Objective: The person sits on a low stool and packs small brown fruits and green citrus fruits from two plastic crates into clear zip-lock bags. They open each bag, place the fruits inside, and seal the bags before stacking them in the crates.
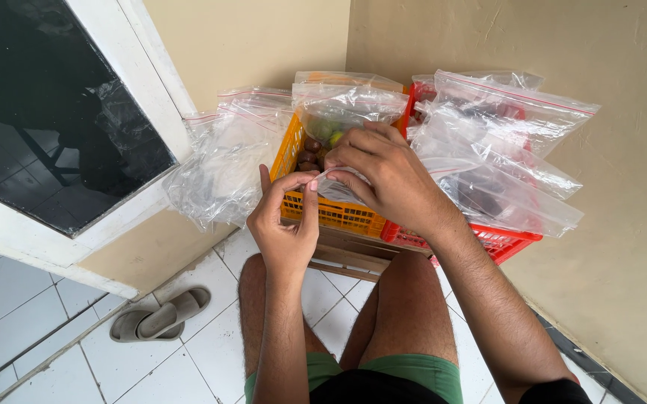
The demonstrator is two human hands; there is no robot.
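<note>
Both hands pinch a clear zip bag just in front of the orange crate [338, 213]: left hand [286, 224] grips one corner, right hand [383, 176] presses the seal. Sealing seems underway; zip bag [338, 187] needs fingers run along its strip.

Bare forearms, bare knees, green shorts [406, 370] (a black hem overlapping at the waist), no sleeves, no rings
</note>
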